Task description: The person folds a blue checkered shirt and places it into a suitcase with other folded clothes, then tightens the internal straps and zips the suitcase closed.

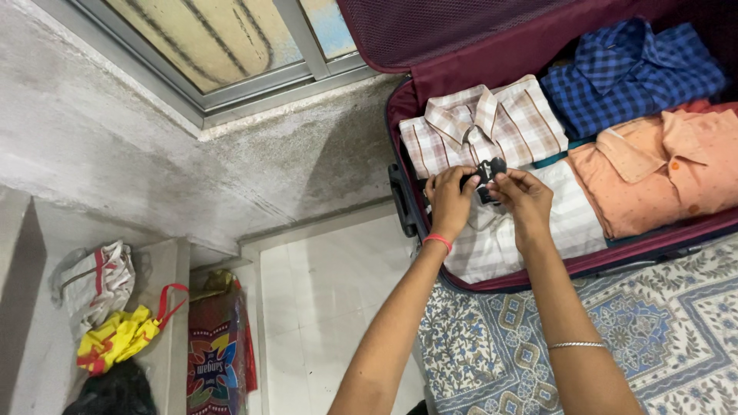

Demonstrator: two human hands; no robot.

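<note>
Nearest, patterned blue bedspread (653,323) under both forearms. Above it, left hand (450,201) and right hand (524,198) meeting over a white checked shirt (492,242), fingertips pinched on the two halves of a black strap buckle (487,175) inside the open maroon suitcase (492,65). Likely light, rigid plastic on soft webbing; best gripped by the buckle's flat sides. Farther off, beige, orange (661,165) and blue (626,73) folded shirts.
</note>
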